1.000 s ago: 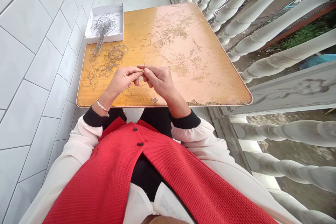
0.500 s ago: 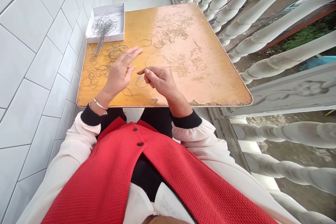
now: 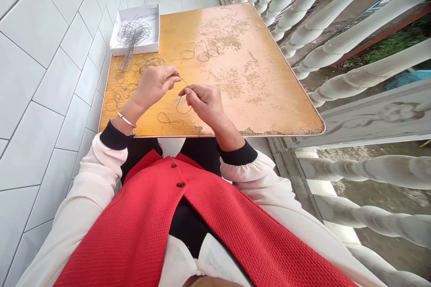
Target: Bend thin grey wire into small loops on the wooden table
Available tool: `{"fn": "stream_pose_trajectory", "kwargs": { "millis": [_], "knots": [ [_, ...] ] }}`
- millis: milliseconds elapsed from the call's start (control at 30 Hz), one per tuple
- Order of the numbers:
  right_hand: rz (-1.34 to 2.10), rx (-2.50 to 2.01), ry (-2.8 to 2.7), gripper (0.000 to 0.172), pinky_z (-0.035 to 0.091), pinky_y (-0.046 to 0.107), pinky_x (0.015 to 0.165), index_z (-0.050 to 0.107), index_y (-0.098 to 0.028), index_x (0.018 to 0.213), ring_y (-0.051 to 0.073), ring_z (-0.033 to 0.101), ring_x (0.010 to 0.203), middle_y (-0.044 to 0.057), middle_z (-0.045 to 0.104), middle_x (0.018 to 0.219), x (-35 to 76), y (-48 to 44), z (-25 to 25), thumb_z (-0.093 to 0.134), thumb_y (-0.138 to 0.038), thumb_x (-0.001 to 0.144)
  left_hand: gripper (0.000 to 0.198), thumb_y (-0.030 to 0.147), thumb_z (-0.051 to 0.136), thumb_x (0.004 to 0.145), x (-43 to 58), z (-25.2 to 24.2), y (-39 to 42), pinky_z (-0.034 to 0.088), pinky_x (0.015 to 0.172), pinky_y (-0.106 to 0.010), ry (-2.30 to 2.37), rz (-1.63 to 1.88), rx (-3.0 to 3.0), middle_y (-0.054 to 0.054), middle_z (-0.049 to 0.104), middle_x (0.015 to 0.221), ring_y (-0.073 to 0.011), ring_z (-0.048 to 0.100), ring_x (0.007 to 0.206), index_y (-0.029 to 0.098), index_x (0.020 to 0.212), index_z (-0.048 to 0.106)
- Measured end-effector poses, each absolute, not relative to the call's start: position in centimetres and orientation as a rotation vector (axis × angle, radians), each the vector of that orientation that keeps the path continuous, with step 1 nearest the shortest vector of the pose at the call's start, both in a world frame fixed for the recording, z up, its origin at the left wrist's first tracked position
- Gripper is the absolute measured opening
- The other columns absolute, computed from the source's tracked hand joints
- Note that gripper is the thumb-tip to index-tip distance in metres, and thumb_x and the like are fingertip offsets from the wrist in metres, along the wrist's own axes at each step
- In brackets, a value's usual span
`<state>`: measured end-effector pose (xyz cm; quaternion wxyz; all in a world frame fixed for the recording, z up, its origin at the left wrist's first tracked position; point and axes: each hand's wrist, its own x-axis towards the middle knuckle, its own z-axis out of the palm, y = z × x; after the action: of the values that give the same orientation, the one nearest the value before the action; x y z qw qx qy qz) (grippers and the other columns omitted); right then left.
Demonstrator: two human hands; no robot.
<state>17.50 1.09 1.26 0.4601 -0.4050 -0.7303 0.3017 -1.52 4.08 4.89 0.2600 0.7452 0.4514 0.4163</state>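
Note:
Over the near part of the wooden table, my left hand pinches the upper end of a thin bent wire. My right hand pinches the same wire at its loop, just to the right. The two hands are a little apart, with the wire curving between them. Another bent wire shape lies on the table just below my hands.
A pile of looped wires lies on the table's left side. A white box holding straight wires sits at the far left corner. Linked wire loops lie mid-table. A tiled wall stands on the left, a white balustrade on the right.
My left hand let go of the wire, opened and rose, then closed again on the wire's upper end. My right hand kept its hold and barely moved.

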Motion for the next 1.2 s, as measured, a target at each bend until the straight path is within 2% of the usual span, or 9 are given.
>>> {"fn": "stream_pose_trajectory", "kwargs": {
  "millis": [167, 333, 433, 600, 700, 833, 967, 1200],
  "knots": [
    [0.760, -1.050, -1.667, 0.044, 0.039, 0.025, 0.052, 0.070, -0.020, 0.080, 0.010, 0.047, 0.050, -0.003, 0.053, 0.055, 16.8, 1.2, 0.8, 0.052, -0.056, 0.098, 0.018, 0.022, 0.069, 0.089, 0.1, 4.7, 3.4, 0.050, 0.059, -0.023, 1.234, 1.160, 1.815, 0.005, 0.061, 0.054, -0.0089, 0.059, 0.053, 0.020, 0.072, 0.064],
    [0.801, -1.046, -1.593, 0.044, 0.037, 0.023, 0.048, 0.070, -0.020, 0.081, 0.008, 0.045, 0.048, -0.004, 0.053, 0.056, 16.6, 1.3, 0.8, 0.056, -0.058, 0.096, 0.022, 0.018, 0.066, 0.092, 1.2, 4.6, 3.1, 0.046, 0.052, -0.021, 1.263, 1.171, 1.624, 0.006, 0.059, 0.049, -0.0071, 0.056, 0.046, 0.018, 0.072, 0.060],
    [0.934, -1.002, -1.569, 0.046, 0.034, 0.022, 0.044, 0.070, -0.019, 0.083, 0.006, 0.040, 0.043, -0.004, 0.052, 0.056, 16.7, 1.3, 0.9, 0.058, -0.062, 0.094, 0.022, 0.025, 0.064, 0.096, 0.9, 4.6, 2.7, 0.044, 0.051, -0.020, 1.222, 1.182, 1.557, 0.004, 0.062, 0.054, -0.0086, 0.062, 0.051, 0.017, 0.076, 0.061],
    [1.087, -0.950, -1.477, 0.047, 0.032, 0.021, 0.042, 0.069, -0.019, 0.083, 0.005, 0.038, 0.042, -0.005, 0.052, 0.057, 17.1, 1.5, 1.1, 0.058, -0.064, 0.093, 0.033, 0.045, 0.048, 0.104, -0.1, 5.1, 1.6, 0.049, 0.053, -0.019, 1.150, 1.180, 1.411, -0.002, 0.070, 0.072, -0.0130, 0.073, 0.069, 0.015, 0.102, 0.063],
    [1.090, -0.937, -1.446, 0.047, 0.033, 0.021, 0.041, 0.069, -0.020, 0.083, 0.005, 0.039, 0.042, -0.004, 0.053, 0.058, 17.2, 1.7, 1.1, 0.058, -0.064, 0.094, 0.032, 0.048, 0.055, 0.100, -0.1, 4.5, 0.9, 0.049, 0.054, -0.018, 1.189, 1.129, 1.447, -0.001, 0.070, 0.074, -0.0127, 0.073, 0.072, 0.017, 0.099, 0.063],
    [1.118, -0.914, -1.433, 0.048, 0.033, 0.020, 0.040, 0.068, -0.020, 0.080, 0.005, 0.041, 0.042, -0.004, 0.054, 0.060, 17.1, 1.9, 0.8, 0.060, -0.066, 0.092, 0.020, 0.038, 0.073, 0.089, 0.6, 2.9, 0.7, 0.047, 0.057, -0.018, 1.224, 1.151, 1.610, 0.003, 0.067, 0.068, -0.0095, 0.069, 0.067, 0.020, 0.092, 0.064],
    [1.152, -0.895, -1.408, 0.044, 0.034, 0.020, 0.040, 0.070, -0.019, 0.084, 0.004, 0.042, 0.043, -0.004, 0.057, 0.061, 17.3, 2.3, 0.2, 0.067, -0.064, 0.088, 0.007, 0.024, 0.073, 0.087, 1.2, 1.8, 0.9, 0.047, 0.062, -0.021, 1.303, 1.293, 1.753, 0.006, 0.064, 0.063, -0.0082, 0.062, 0.061, 0.021, 0.093, 0.070],
    [1.192, -0.863, -1.410, 0.042, 0.041, 0.021, 0.045, 0.073, -0.021, 0.105, 0.006, 0.050, 0.047, -0.003, 0.060, 0.066, 17.9, 2.7, -0.6, 0.062, -0.060, 0.093, 0.026, 0.014, 0.062, 0.088, 0.9, 2.1, 0.7, 0.048, 0.069, -0.025, 1.331, 1.290, 1.917, 0.003, 0.065, 0.070, -0.0106, 0.059, 0.066, 0.024, 0.107, 0.077]
  ]
}}
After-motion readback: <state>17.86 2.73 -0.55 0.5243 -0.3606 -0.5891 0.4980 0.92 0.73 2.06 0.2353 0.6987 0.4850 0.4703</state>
